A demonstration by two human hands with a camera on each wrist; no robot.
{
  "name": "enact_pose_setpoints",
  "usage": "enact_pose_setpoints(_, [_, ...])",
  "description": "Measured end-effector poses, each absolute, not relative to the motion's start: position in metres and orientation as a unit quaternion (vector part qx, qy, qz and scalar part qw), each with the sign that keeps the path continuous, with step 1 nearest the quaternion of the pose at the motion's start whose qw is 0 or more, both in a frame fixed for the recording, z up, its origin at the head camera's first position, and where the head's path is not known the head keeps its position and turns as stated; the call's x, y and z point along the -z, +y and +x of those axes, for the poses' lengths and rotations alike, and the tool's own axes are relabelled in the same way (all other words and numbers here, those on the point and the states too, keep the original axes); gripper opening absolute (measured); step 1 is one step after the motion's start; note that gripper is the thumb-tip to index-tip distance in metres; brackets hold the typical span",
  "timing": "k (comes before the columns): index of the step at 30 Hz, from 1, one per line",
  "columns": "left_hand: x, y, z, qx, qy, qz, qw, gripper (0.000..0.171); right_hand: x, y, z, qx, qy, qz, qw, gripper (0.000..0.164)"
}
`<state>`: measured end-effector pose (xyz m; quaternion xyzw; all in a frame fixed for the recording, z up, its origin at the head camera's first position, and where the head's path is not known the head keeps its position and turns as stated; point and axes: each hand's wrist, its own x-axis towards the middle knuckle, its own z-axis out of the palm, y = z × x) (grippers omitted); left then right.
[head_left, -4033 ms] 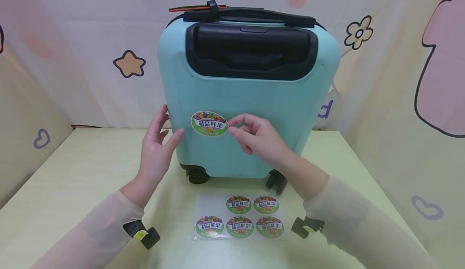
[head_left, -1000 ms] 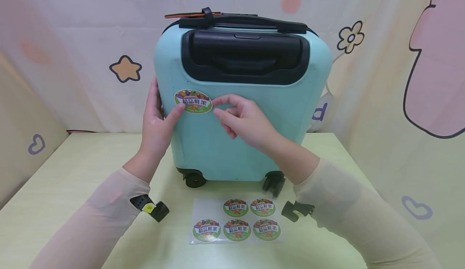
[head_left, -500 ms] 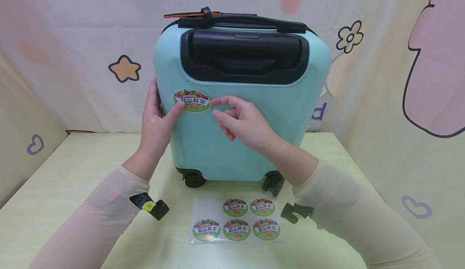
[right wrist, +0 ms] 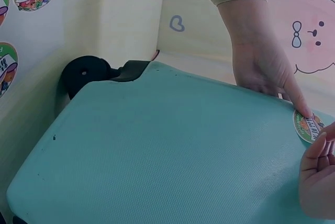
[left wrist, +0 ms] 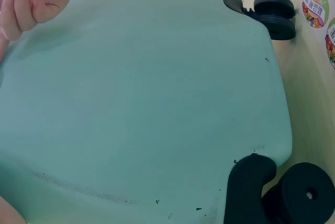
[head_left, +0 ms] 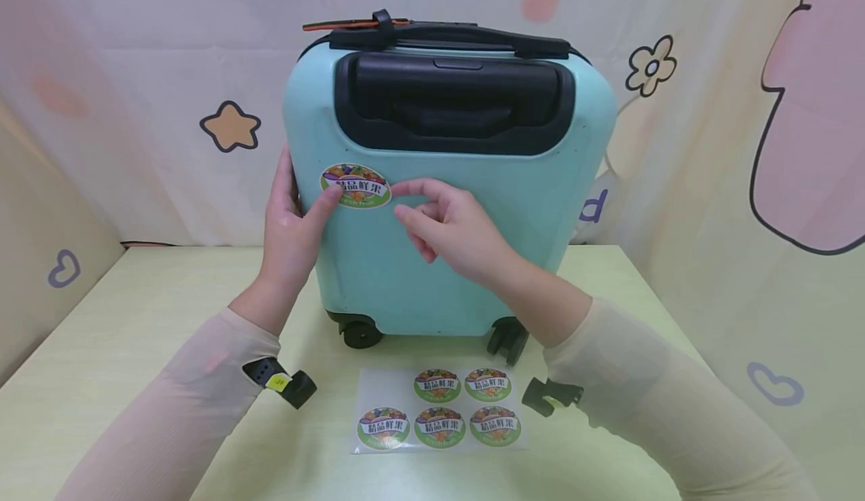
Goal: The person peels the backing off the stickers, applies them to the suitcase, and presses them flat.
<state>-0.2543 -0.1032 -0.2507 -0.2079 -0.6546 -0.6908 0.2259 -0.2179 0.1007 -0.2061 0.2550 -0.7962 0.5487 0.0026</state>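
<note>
An oval fruit sticker (head_left: 358, 199) lies on the upper left of the light-blue suitcase (head_left: 432, 261). My left hand (head_left: 287, 223) presses its thumb on the sticker's left part, while the fingers lie along the suitcase's left side, partly hidden behind it. My right hand (head_left: 459, 223) touches the sticker's right edge with a nearly straight index finger; its thumb stands a little below, apart from the index tip, and the other fingers are bent. In the right wrist view, both hands meet at the sticker (right wrist: 309, 125).
A sheet of stickers (head_left: 381, 384) with several ovals on it lies on the table (head_left: 169, 321) before the suitcase. The suitcase stands upright on wheels (head_left: 363, 333), its black handle recess (head_left: 459, 103) facing me. A patterned curtain (head_left: 155, 50) hangs behind.
Since 4 seconds ago the sticker has gone up and left on the suitcase, both hands with it. My left thumb came onto it, and the right thumb and index parted. Little has moved this last second.
</note>
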Motion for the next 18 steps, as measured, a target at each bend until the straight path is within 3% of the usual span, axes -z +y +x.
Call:
enact_pose_setpoints(7, [0.2569,-0.105,-0.2608,0.695,-0.656,-0.205,0.211,0.074,0.2072,0.1012,-0.2181,-0.546,-0.798,0.254,0.004,0.031])
enact_pose_setpoints(18, [0.2559,-0.1068,-0.2567,0.696,-0.65,-0.232,0.199,0.06,0.2071,0.1015,-0.2164,-0.549,-0.797,0.252,0.002,0.032])
